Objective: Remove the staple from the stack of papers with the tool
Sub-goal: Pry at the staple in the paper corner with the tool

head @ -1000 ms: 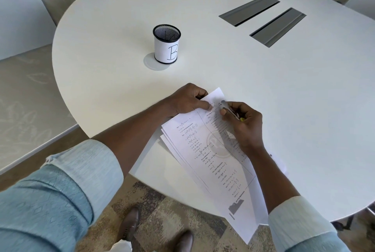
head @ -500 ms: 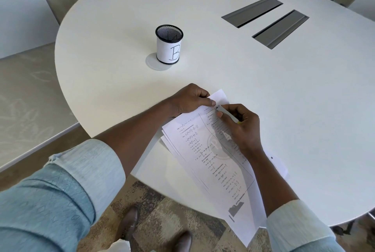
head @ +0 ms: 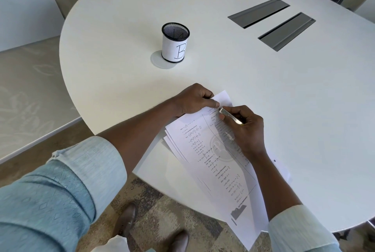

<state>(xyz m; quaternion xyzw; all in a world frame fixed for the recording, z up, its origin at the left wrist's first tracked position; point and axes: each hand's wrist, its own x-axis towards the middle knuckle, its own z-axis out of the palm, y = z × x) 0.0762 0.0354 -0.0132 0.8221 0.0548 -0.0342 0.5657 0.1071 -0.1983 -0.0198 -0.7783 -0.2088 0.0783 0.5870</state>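
Your left hand (head: 193, 100) pins the papers (head: 213, 156) at their far corner on the counter (head: 263, 89); your right hand (head: 246, 130) grips the tool (head: 230, 115), whose tip has moved in closer (staple itself too small to see) — prying looks imminent.

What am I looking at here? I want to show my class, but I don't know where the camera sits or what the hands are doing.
There is no machine: a person wears a camera on the head, looking down at their own hands. The left hand pins the top corner of a stack of papers on a white table. The right hand grips a slim metal tool, its tip at that corner. The staple itself is too small to see. A mesh cup marked B stands farther back.
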